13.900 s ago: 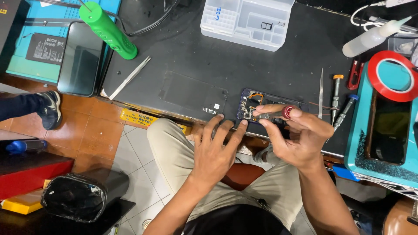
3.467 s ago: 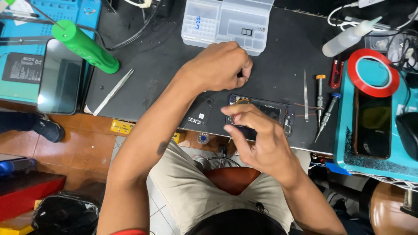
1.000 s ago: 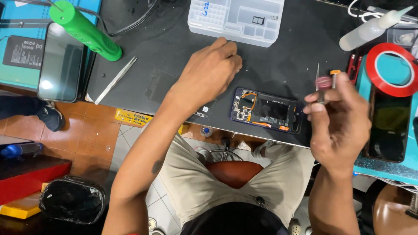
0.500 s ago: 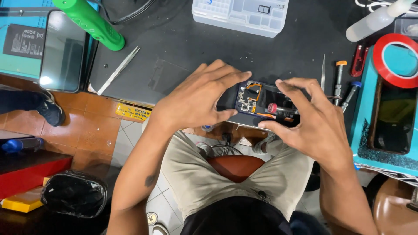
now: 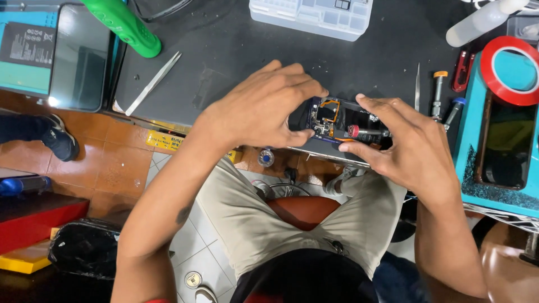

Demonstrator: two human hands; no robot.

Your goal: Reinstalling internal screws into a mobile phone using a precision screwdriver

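- A black mat [image 5: 236, 67] is spread over the bench, reaching its near edge.
- A clear parts box [image 5: 311, 15] is set at the mat's far edge.
- An opened phone [image 5: 342, 126] is held at the near edge, between both hands.
- Its left end is gripped by the left hand [image 5: 261, 109].
- Its right end is gripped by the right hand [image 5: 407, 148], fingers curled.
- Tweezers [image 5: 152, 83] are laid near the mat's left edge.
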